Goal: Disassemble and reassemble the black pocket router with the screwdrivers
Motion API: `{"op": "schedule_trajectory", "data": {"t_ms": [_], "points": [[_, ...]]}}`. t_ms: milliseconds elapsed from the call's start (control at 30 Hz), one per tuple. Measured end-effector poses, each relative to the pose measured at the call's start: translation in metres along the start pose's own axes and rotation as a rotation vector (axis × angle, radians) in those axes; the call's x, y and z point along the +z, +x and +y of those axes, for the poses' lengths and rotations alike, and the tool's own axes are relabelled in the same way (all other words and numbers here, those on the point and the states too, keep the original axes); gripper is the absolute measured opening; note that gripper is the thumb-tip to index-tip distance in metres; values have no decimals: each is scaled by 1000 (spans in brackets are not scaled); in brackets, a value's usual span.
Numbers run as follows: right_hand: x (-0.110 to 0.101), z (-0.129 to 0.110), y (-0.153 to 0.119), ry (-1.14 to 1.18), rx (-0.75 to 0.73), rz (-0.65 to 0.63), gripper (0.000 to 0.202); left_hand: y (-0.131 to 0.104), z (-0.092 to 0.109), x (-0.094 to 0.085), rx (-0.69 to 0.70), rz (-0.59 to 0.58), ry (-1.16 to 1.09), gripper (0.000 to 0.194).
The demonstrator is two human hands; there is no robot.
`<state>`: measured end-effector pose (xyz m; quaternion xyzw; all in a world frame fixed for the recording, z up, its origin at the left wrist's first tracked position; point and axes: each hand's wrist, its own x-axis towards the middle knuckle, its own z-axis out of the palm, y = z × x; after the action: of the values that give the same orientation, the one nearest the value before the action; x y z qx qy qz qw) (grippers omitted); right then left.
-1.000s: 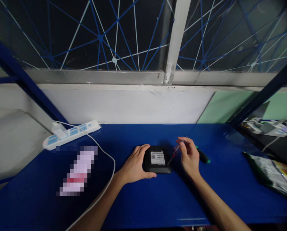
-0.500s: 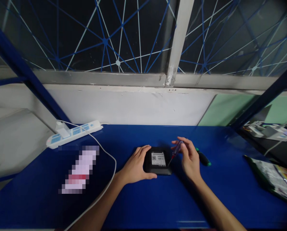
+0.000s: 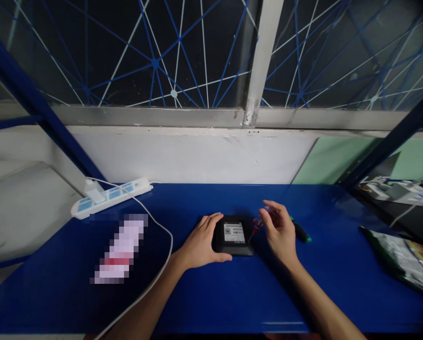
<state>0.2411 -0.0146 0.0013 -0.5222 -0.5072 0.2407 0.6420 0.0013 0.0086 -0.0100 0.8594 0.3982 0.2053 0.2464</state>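
Observation:
A flat black device point(image 3: 247, 250) with a white printed label point(image 3: 233, 233) lies on the blue table. Its left side is under my left hand point(image 3: 203, 241), whose fingers and thumb grip the upper and lower edges. In my right hand point(image 3: 278, 229) is a small screwdriver point(image 3: 257, 226) with a clear purplish handle and a red collar. The screwdriver slants down to the left, and its tip meets the device near the lower right corner. Behind my right hand lies a black and green handle point(image 3: 301, 232), partly hidden by the hand.
A white power strip point(image 3: 112, 197) with a plugged-in adapter stands at the back left. Its white cable point(image 3: 171, 241) curves across the table over my left forearm. A pixelated pale item point(image 3: 121, 248) lies at left, a foil-like package point(image 3: 402, 259) at right.
The fingers of my right hand have shifted around the screwdriver handle, covering more of it. The tip stays at the same corner of the device. My left hand keeps its place.

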Motion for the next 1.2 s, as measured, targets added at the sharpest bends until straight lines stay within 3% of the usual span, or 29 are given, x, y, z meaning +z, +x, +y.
{"op": "schedule_trajectory", "data": {"t_ms": [200,400,533,700,1000,1200], "points": [[-2,-5,-2,62,13,-55,28,0,-1,1,10,8,-1,110],[-3,3,0,-136,-173,-5,19,0,-3,2,15,15,3,110],[-1,0,-2,-77,-74,16,31,0,-3,2,15,14,-5,111],[-1,-7,-7,56,-39,-69,30,0,-2,2,10,11,-2,110],[-3,1,-3,-190,-221,-5,18,-1,-2,3,14,12,-4,111],[1,-2,-8,-42,-48,16,34,-1,0,-1,-7,-22,25,110]]}}
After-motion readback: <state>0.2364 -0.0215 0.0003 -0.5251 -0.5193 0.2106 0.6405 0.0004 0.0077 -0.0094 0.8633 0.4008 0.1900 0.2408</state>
